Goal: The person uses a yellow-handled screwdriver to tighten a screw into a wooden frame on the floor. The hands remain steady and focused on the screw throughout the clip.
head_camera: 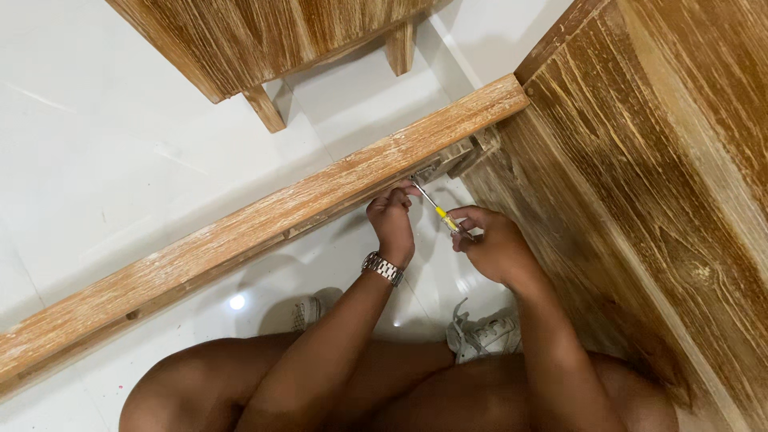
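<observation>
Head view: we crouch on the white floor [120, 160] beside a wooden rail [264, 220].
Right hand [492, 244]: closed on the yellow handle of the screwdriver [438, 210].
Left hand [392, 216]: curled against the rail's underside by the tip; what it grips, we cannot tell.
Screwdriver: tip at the metal bracket [468, 152].
Handling: we judge it light, stiff, thin; hold at the handle.

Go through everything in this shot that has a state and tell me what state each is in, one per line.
Left hand: curled up against the underside of the wooden rail.
Right hand: gripping the screwdriver.
Screwdriver: held slanted, tip up at the metal bracket.
Wristwatch: worn on left wrist.
Shoes: laced, on the white floor.
</observation>
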